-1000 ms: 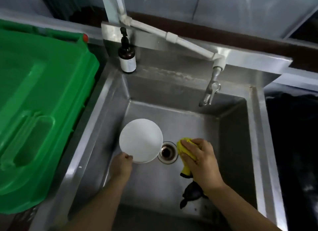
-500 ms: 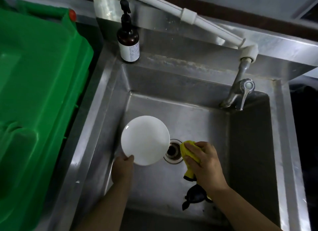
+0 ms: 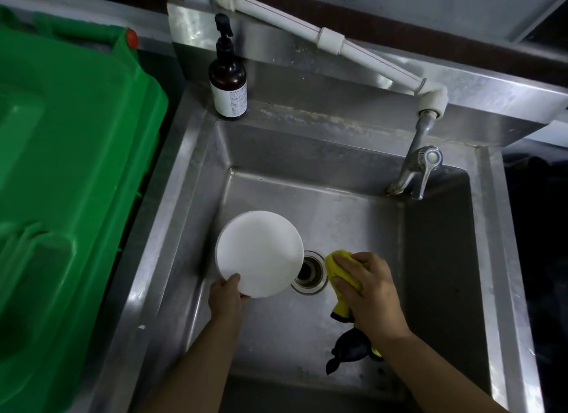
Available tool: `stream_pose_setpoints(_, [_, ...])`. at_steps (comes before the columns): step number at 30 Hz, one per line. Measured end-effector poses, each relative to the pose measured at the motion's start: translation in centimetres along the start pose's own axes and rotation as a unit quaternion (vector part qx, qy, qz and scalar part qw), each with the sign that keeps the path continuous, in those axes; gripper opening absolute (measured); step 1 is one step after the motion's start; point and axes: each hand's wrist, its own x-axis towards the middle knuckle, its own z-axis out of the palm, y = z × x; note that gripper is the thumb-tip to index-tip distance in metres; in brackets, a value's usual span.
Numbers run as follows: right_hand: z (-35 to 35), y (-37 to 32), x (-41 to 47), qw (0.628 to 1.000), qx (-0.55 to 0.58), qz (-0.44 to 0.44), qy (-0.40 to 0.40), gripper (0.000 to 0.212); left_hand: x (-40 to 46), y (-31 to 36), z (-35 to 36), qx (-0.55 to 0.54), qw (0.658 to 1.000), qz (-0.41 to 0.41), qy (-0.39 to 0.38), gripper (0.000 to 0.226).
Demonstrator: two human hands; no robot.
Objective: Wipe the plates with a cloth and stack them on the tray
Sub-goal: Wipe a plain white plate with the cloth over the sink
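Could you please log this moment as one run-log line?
left hand holds white plate over sink | right hand grips yellow cloth | apart | no tray visible

Looks like a back-of-house commercial kitchen wash area: deep square stainless steel sink (image 3: pixel 338 197) with a welded splashback, exposed white plastic water pipe (image 3: pixel 332 40) feeding a metal tap (image 3: pixel 415 172), brown pump soap bottle (image 3: pixel 228 80), big green plastic bin (image 3: pixel 67 197) alongside.

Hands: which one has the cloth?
The right hand grips the yellow cloth beside the drain. The left hand holds the white plate by its near rim instead.
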Motion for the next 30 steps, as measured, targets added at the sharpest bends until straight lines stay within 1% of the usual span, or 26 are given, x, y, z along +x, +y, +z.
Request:
stream_pose_setpoints(2, [-0.3, 0.1, -0.3, 1.0, -0.012, -0.009, 0.007, 0.031, 0.0, 0.1, -0.1, 0.013, 1.0, 0.009, -0.024, 0.042])
stream_pose_setpoints(8, [-1.3, 0.4, -1.4, 1.0, -0.018, 0.002, 0.017, 0.032, -0.2, 0.0, -1.0, -0.002, 0.996, -0.006, -0.091, 0.038])
stream_pose_setpoints(13, [-2.6, 0.2, -2.4, 0.998, -0.035, -0.029, 0.034, 0.034, -2.2, 1.1, -0.5, 0.02, 0.993, 0.037, -0.109, 0.026])
stream_pose_setpoints(18, [-4.7, -0.4, -3.0, 0.998, -0.02, -0.054, 0.037, 0.034, -5.8, 3.6, 0.2, 0.02, 0.987, 0.122, -0.103, 0.02])
stream_pose_setpoints(22, [-6.9, -0.9, -3.7, 0.997, 0.052, -0.046, 0.032, 0.029, -9.6, 6.0, -0.3, 0.042, 0.974, 0.213, -0.06, 0.009])
stream_pose_setpoints(25, [-8.8, -1.4, -4.4, 0.996, 0.067, -0.059, 0.026, 0.029, -13.5, 7.6, -0.9, 0.059, 0.955, 0.288, -0.032, 0.012])
stream_pose_setpoints(27, [-10.2, -1.7, -5.0, 0.994, 0.076, -0.08, 0.028, 0.028, -16.6, 8.5, -1.3, 0.075, 0.939, 0.333, -0.027, 0.014])
stream_pose_setpoints(29, [-11.8, -2.2, -5.5, 0.99, 0.096, -0.099, 0.029, 0.027, -19.7, 9.3, -1.5, 0.097, 0.916, 0.388, -0.018, 0.03])
stream_pose_setpoints(30, [-12.6, -2.5, -5.7, 0.988, 0.115, -0.103, 0.028, 0.026, -21.3, 9.7, -1.6, 0.112, 0.903, 0.414, -0.017, 0.034])
